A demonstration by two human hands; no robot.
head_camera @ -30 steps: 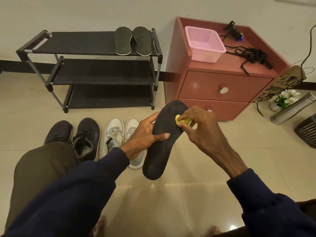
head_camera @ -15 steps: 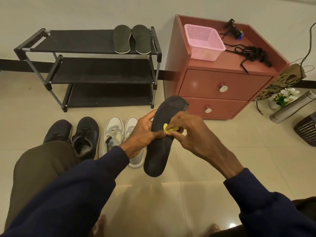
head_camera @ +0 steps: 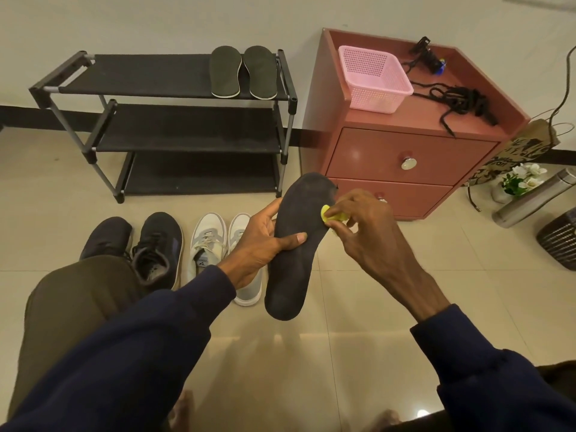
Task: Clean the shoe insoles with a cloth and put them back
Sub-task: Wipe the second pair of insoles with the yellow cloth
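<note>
1. The left hand holds a dark insole at mid-length above the floor. Its grip is closed around the insole, with the thumb across the face and the fingers behind the far edge.
2. The insole is tilted, with the wider toe end up towards the red cabinet and the heel end lower, nearer the person.
3. The right hand pinches a small yellow cloth in a tight fingertip grip. It presses the cloth against the insole's right edge near the toe end.
4. Two more insoles lie side by side at the right end of the top shelf of the black shoe rack.
5. On the floor before the rack stand a pair of black shoes and a pair of white shoes. The left hand partly hides the right white shoe.
6. A pink basket and a tangle of black cord sit on the cabinet.
</note>
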